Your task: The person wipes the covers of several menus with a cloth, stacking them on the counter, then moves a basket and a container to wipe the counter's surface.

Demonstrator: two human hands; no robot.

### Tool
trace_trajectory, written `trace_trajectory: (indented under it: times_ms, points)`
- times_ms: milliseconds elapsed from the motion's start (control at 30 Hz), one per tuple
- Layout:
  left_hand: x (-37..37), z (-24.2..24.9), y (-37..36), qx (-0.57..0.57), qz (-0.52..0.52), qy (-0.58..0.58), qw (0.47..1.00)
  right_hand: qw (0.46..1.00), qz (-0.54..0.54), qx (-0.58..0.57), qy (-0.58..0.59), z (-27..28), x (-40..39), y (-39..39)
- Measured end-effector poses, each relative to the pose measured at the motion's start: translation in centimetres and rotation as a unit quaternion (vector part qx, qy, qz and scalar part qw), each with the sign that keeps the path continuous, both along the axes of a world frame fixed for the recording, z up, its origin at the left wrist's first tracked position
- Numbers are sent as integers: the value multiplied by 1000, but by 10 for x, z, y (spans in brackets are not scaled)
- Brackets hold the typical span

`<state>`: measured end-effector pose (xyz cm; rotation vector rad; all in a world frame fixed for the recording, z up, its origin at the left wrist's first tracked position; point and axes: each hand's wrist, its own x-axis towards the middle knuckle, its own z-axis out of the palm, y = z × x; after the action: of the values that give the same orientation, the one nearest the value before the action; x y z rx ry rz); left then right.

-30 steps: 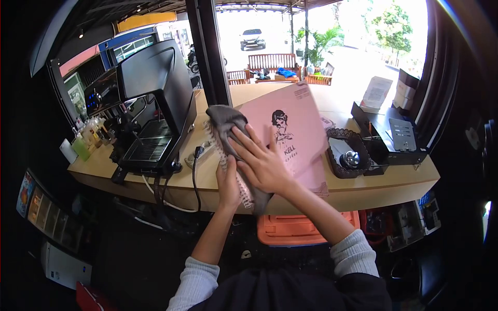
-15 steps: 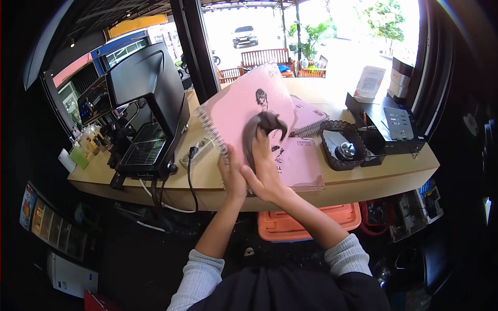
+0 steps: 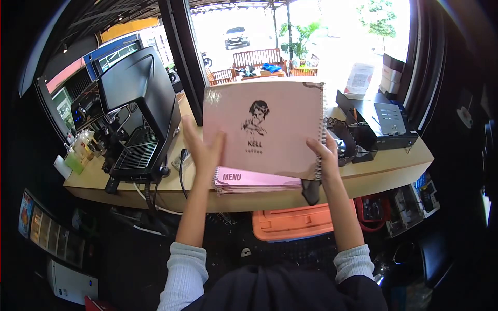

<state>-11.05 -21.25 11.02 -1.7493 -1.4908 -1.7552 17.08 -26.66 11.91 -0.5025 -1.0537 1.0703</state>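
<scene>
A pink spiral-bound menu book [image 3: 280, 114] with a line drawing and "KELL coffee" on its cover is held up over the counter. My right hand [image 3: 328, 155] grips its spiral edge, thumb on the cover. Below that hand hangs a dark cloth [image 3: 310, 192]. At the opposite edge is my left hand [image 3: 203, 147], open, with the thumb by the cover and the fingers spread away to the left. Under the held book lies a stack of pink menus [image 3: 249, 179], the top one marked "MENU" and mostly hidden.
A black espresso machine [image 3: 140, 114] stands left on the wooden counter [image 3: 394, 173], with a power cable beside it. At right are a dark lace-edged basket [image 3: 346, 135] and a black box [image 3: 381, 122] with a card stand. An orange-lidded bin [image 3: 290, 223] sits below.
The menu book has been turned so its spiral edge is now on the right, in my right hand. My left hand has opened at the other edge; the cloth has left the cover.
</scene>
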Motion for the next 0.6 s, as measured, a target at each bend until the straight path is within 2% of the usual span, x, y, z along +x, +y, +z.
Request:
trace_trajectory:
  times_ms: [33,67,100,133,167,200,267,333,400,433,467,500,567,600]
  points:
    - [-19,-5,13,-38,-26,-83,995,1000,5,-12,-6,-2,9,1]
    - [-31,-6,14,-38,-26,-84,995,1000,12,-25,-11,-3,16,2]
    - [-37,0,8,-174,-228,-194,938,1000,14,-25,-11,-4,18,4]
    - [-39,3,2,-297,-413,-291,810,1000,7,-28,-11,-4,19,7]
    - [-36,0,-7,-312,-412,-334,788,999,0,-33,-11,-5,21,10]
    - [-38,-7,-10,-312,-409,-337,789,998,-44,-43,-17,-3,22,16]
    - [-42,-19,-11,-282,-472,-407,729,986,-166,-31,9,4,25,25]
    - [-35,-21,-25,-249,-468,-448,720,959,-263,68,80,16,29,33]
    - [-27,-17,-34,-209,-462,-488,711,947,-306,91,-32,21,25,26]
    - [-24,-16,-38,-181,-455,-486,724,904,-359,150,-179,17,15,29]
    - [-18,-14,-43,-153,-447,-485,736,833,-401,204,-322,11,1,32]
    - [-8,-12,-49,-155,-444,-488,735,778,-390,239,-431,6,-11,32]
    - [15,-9,-60,-126,-405,-438,792,611,-495,278,-552,20,-35,40]
    - [24,-11,-64,-129,-402,-441,792,719,-420,248,-494,21,-50,48]
